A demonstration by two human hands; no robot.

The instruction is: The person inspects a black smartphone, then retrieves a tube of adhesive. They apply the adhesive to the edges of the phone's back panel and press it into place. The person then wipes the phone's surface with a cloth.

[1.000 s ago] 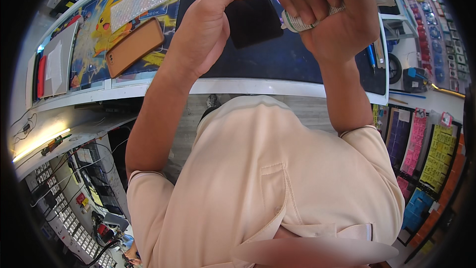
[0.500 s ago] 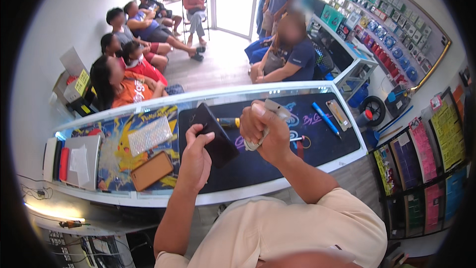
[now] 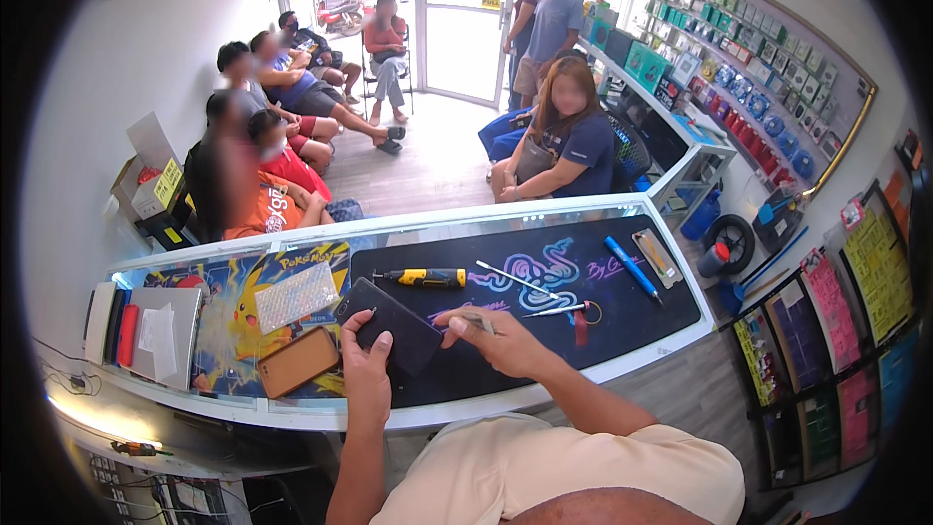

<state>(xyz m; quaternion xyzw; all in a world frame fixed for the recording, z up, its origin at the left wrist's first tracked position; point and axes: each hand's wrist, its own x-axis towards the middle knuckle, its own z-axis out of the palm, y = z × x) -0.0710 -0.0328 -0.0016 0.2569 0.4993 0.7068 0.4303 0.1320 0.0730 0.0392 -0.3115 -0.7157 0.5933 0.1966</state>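
My left hand grips a black smartphone by its left edge, tilted above the dark mat. Close by the phone's right edge, my right hand is closed, a small greyish piece showing at its fingers; what it is I cannot make out. Beyond the phone lies a yellow-and-black electric screwdriver. Right of it are a thin white stick, a slim white-handled tool and a ring with a red tag.
Farther right on the glass counter lie a blue pen-like tool and a phone case. To the left are a brown phone case, bubble wrap and a silver laptop-like slab. Several people sit or stand beyond the counter.
My right hand has come down and left, from raised above the mat to the phone's edge. The phone is lower and flatter. The screwdriver and white stick now show fully.
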